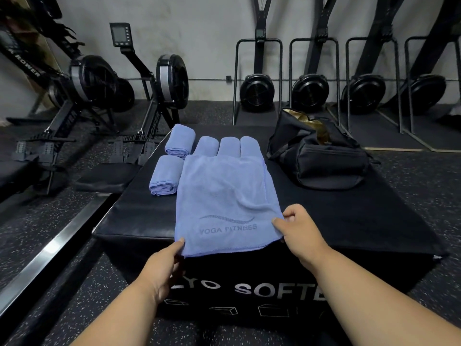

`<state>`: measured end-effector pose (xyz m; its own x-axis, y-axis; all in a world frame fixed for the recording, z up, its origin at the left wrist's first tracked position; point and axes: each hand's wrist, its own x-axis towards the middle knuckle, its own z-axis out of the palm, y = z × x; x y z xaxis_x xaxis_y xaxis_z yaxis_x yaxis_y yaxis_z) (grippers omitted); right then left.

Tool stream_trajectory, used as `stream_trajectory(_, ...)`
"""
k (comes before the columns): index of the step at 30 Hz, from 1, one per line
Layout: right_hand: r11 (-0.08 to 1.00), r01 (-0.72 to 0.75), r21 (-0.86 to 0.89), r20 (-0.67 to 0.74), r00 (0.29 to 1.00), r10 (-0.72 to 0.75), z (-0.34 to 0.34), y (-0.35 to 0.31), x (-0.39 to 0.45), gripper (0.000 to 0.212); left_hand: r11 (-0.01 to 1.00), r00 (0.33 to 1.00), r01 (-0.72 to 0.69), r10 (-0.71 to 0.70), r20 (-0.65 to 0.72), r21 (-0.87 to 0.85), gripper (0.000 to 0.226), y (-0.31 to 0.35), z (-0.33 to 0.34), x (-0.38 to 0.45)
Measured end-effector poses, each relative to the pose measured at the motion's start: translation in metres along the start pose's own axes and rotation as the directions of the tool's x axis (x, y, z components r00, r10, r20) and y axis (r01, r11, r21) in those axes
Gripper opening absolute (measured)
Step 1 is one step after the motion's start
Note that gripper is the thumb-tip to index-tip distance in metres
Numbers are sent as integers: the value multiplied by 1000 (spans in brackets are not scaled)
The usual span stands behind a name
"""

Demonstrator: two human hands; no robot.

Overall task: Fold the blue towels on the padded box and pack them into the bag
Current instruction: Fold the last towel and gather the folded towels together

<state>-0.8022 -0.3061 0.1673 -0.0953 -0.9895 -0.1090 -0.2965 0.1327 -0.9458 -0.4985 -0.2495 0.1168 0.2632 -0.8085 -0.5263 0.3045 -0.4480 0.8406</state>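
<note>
Towel (220, 196) lying flat on box (349, 221), its near edge at the box's front rim; left hand (164, 264) pinches the near-left corner, right hand (298, 227) pinches the near-right corner, fingers curled on cloth; five rolled towels (166, 174) lie left of and behind it; bag (316, 156), open-topped, rests at far right.

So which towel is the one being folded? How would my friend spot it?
Find the black box in the middle of the gym floor. On top lie blue towels, most folded up small along the left and back. The flat towel is spread open at the front edge, says YOGA FITNESS, and both hands pinch its near corners.
</note>
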Motion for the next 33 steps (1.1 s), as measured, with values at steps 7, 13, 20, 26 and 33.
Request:
stream_trajectory(7,998,-45,37,8,999,45,-8,11,-10,17,995,999,-27,28,17,-93,22,-1,-1,-1)
stream_trajectory(13,981,-125,145,-30,991,131,-13,18,-13,26,986,991,-122,115,65,110,31,-11,1,0)
stream_trajectory(20,966,-175,190,-73,979,191,-22,19,-18,20,992,988,-126,127,-88,17,18,-5,-12,1)
stream_trajectory(26,983,-141,117,-11,990,143,-20,17,-24,16,992,991,-112,107,-76,-62,18,-7,-17,-1)
stream_trajectory(33,993,-60,-100,98,993,70,-13,16,-32,11,991,986,-129,126,-113,-23,10,-9,-19,-7)
